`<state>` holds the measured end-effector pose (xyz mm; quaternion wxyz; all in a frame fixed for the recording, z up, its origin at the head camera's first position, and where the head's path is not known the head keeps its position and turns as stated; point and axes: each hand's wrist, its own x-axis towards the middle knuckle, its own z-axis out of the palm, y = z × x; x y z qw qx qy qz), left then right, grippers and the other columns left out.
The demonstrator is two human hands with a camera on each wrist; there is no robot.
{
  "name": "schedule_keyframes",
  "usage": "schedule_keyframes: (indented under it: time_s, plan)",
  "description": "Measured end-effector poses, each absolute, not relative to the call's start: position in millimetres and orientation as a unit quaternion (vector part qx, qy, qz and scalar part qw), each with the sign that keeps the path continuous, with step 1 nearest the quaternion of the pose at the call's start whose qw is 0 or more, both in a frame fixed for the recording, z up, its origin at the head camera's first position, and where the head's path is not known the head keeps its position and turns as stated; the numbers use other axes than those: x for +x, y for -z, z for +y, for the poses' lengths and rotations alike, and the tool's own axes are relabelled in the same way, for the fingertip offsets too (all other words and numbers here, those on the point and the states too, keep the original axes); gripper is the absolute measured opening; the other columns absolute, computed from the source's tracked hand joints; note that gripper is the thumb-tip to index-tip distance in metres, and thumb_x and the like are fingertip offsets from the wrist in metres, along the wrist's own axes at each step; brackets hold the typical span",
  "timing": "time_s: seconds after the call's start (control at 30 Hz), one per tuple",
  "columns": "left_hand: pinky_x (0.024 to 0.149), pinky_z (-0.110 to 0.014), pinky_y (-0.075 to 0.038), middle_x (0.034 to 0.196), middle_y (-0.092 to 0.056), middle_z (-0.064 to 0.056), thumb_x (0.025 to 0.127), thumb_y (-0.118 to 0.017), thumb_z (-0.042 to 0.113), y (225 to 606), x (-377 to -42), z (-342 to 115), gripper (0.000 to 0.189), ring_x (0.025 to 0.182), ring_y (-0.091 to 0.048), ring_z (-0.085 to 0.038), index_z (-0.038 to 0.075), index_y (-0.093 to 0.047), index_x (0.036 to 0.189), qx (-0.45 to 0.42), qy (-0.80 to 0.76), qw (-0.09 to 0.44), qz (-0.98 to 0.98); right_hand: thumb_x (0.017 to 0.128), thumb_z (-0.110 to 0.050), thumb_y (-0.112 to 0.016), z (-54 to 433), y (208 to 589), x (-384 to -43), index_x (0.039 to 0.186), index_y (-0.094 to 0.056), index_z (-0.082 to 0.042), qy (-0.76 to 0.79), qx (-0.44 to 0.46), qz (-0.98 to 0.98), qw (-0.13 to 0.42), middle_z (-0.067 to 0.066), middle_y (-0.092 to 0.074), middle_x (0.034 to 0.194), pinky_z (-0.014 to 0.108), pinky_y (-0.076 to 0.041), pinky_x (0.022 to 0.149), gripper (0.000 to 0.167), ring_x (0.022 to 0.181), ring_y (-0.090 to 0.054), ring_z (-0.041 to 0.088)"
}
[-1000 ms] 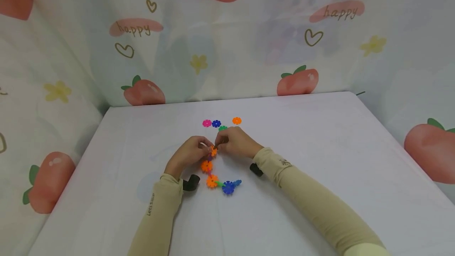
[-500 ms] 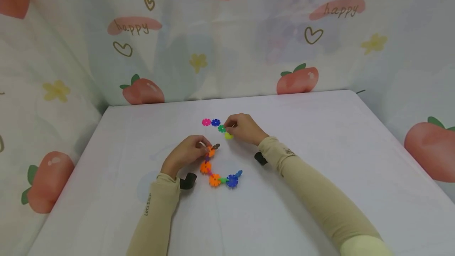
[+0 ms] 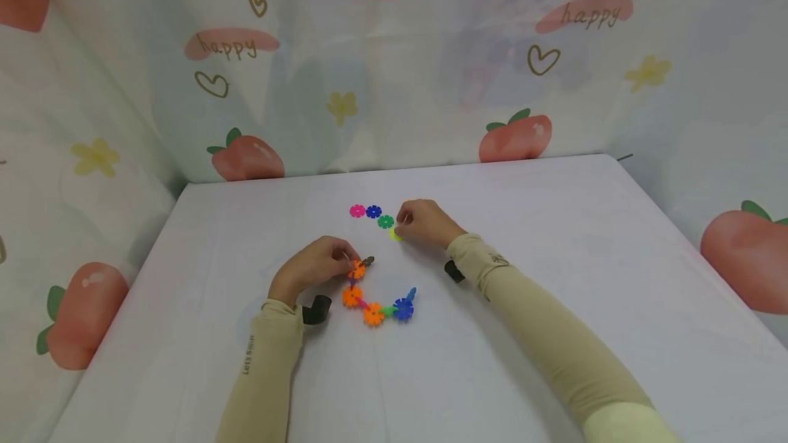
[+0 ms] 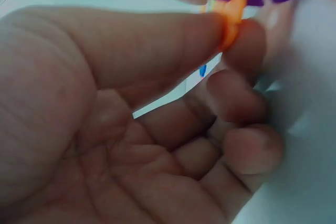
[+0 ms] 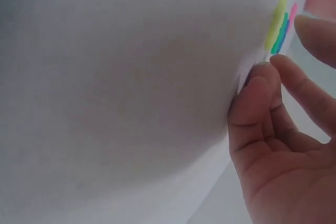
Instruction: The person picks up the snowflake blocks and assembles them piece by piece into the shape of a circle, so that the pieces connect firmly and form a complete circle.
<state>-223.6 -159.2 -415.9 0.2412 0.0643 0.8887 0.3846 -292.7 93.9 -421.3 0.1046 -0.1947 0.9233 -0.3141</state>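
Flower chain (image 3: 373, 315) sits on the counter (image 3: 382, 395), nearer than the yellow disc (image 3: 395, 234), the left hand (image 3: 317, 266) pinching its far end; tugging might pop it. The right hand (image 3: 426, 224), fingertips apart, empty, might bump that disc away.

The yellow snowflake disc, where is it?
In the head view, the yellow snowflake disc lies near the picture's middle, just below and right of the green snowflake disc, partly hidden by the right hand.
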Motion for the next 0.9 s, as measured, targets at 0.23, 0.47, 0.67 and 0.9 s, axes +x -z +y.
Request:
schedule_keyframes:
  time_s: [0.23, 0.47, 0.67, 0.9]
  plan:
    - [0.086, -0.037, -0.053, 0.099, -0.070, -0.004, 0.103, -0.067, 0.014, 413, -223, -168, 0.016, 0.095, -0.060, -0.023, 0.006, -0.078, 0.112, 0.087, -0.366, 0.265, 0.888, 0.095, -0.010, -0.079, 89, 425, -293, 0.112, -0.069, 0.005, 0.285, -0.208, 0.929, 0.117, 0.012, -0.066, 0.103, 0.041, -0.052, 0.092, 0.025, 0.098, -0.059, 0.027]
    - [0.089, -0.039, -0.055, 0.106, -0.068, -0.005, 0.107, -0.065, 0.025, 417, -221, -165, 0.027, 0.098, -0.061, -0.024, 0.010, -0.073, 0.128, 0.094, -0.372, 0.245, 0.891, 0.097, -0.003, -0.075, 90, 426, -287, 0.112, -0.063, 0.001, 0.313, -0.185, 0.924, 0.115, 0.013, -0.066, 0.103, 0.041, -0.053, 0.089, 0.020, 0.095, -0.060, 0.027]
    - [0.084, -0.038, -0.054, 0.103, -0.069, -0.005, 0.106, -0.066, 0.026, 423, -217, -165, 0.027, 0.092, -0.063, -0.023, 0.012, -0.072, 0.128, 0.102, -0.382, 0.232, 0.889, 0.097, -0.005, -0.075, 96, 429, -282, 0.112, -0.068, 0.000, 0.362, -0.176, 0.909, 0.107, 0.010, -0.069, 0.101, 0.035, -0.053, 0.086, 0.018, 0.093, -0.062, 0.024]
    - [0.087, -0.038, -0.054, 0.103, -0.069, -0.003, 0.106, -0.067, 0.026, 428, -213, -169, 0.026, 0.095, -0.063, -0.022, 0.011, -0.072, 0.128, 0.127, -0.392, 0.224, 0.883, 0.099, -0.007, -0.073, 94, 427, -269, 0.111, -0.074, 0.001, 0.449, -0.151, 0.868, 0.150, 0.008, -0.070, 0.088, 0.028, -0.053, 0.071, 0.015, 0.072, -0.065, 0.019]
